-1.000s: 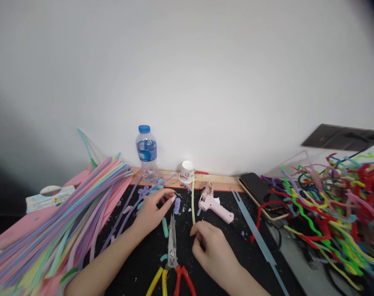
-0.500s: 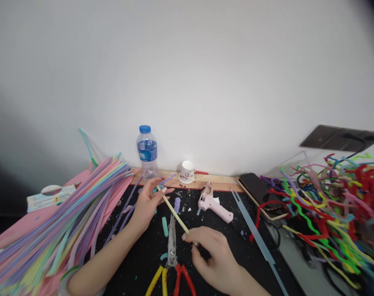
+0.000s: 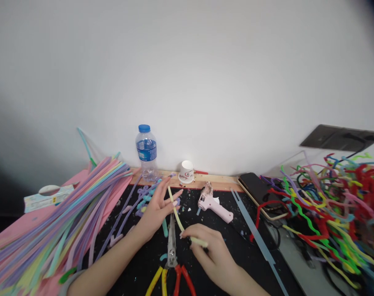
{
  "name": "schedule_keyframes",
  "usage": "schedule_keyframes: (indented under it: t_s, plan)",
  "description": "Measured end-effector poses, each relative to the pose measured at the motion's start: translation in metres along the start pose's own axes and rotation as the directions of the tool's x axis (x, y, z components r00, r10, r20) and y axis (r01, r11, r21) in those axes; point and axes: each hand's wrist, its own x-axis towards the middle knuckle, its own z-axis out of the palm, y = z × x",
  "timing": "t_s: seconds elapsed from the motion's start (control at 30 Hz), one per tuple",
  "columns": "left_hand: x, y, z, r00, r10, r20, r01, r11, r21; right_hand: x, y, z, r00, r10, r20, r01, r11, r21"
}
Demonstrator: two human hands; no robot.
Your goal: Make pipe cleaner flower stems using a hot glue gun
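A pale yellow pipe cleaner (image 3: 178, 220) runs between my hands, its middle curved and its lower end bent sideways. My left hand (image 3: 156, 211) holds the upper part between thumb and fingers, the other fingers stretched out. The thumb and fingertips of my right hand (image 3: 211, 251) pinch it lower down, and its tail lies across that hand's fingers. Below the pipe cleaner, scissors (image 3: 171, 248) with yellow and red handles lie on the black mat (image 3: 134, 263). Behind my left hand are curled blue and purple pieces (image 3: 144, 198), partly hidden. A short teal piece (image 3: 165, 228) lies beside the blades.
A bundle of pastel pipe cleaners (image 3: 72, 209) covers the left. At the back stand a water bottle (image 3: 146, 152) and a paper cup (image 3: 186, 172). A pink glue gun (image 3: 216, 207), pale blue strip (image 3: 255, 230), phone (image 3: 255, 187) and tangled bright pipe cleaners (image 3: 338, 213) lie rightward.
The pipe cleaner was straight and is now bent, with its tail showing at my right hand. My left hand has moved right, uncovering the curled pieces behind it.
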Motion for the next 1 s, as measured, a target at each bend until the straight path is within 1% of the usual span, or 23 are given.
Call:
schedule_keyframes:
  t_s: [0.07,0.13,0.2,0.23,0.3,0.37,0.47,0.53,0.6,0.67,0.8,0.87,1.0]
  plan:
    - [0.002,0.000,-0.001,0.997,-0.017,-0.078,0.015,1.000,-0.021,-0.001,0.002,-0.001,0.999,0.002,-0.048,-0.002,1.000,0.009]
    - [0.003,0.001,-0.003,0.987,-0.070,-0.144,0.061,0.996,-0.070,-0.001,0.004,-0.001,0.994,0.019,-0.104,-0.018,1.000,0.013]
    - [0.004,0.003,-0.004,0.976,-0.130,-0.172,0.111,0.987,-0.116,0.000,0.005,-0.001,0.986,0.059,-0.154,-0.056,0.998,0.024]
    - [0.004,0.003,-0.004,0.974,-0.153,-0.167,0.134,0.983,-0.125,0.000,0.005,0.000,0.980,0.091,-0.176,-0.086,0.996,0.040]
    - [0.002,0.003,-0.002,0.976,-0.186,-0.118,0.175,0.980,-0.097,0.002,0.006,0.002,0.964,0.173,-0.201,-0.157,0.983,0.094]
    - [-0.002,0.002,0.001,0.975,-0.220,-0.025,0.220,0.975,-0.015,0.004,0.007,0.004,0.951,0.242,-0.192,-0.214,0.964,0.157]
    - [-0.008,0.001,0.007,0.960,-0.257,0.110,0.242,0.961,0.134,0.005,0.012,0.007,0.949,0.254,-0.184,-0.220,0.958,0.186]
    - [-0.011,0.000,0.011,0.956,-0.247,0.156,0.218,0.959,0.179,0.005,0.014,0.007,0.951,0.235,-0.203,-0.206,0.966,0.154]
    - [-0.012,0.000,0.012,0.961,-0.226,0.159,0.198,0.964,0.177,0.004,0.016,0.006,0.949,0.222,-0.222,-0.196,0.971,0.135]
    - [-0.012,-0.001,0.011,0.970,-0.206,0.130,0.185,0.970,0.158,0.004,0.016,0.004,0.945,0.224,-0.237,-0.190,0.969,0.159]
    - [-0.009,-0.002,0.008,0.982,-0.170,0.086,0.153,0.973,0.174,0.005,0.016,0.003,0.924,0.297,-0.241,-0.237,0.939,0.248]
    - [-0.009,-0.001,0.008,0.980,-0.169,0.101,0.147,0.970,0.195,0.005,0.017,0.004,0.914,0.334,-0.230,-0.255,0.915,0.313]
    - [-0.010,0.003,0.008,0.969,-0.174,0.174,0.126,0.958,0.256,0.007,0.016,0.002,0.905,0.373,-0.204,-0.263,0.868,0.421]
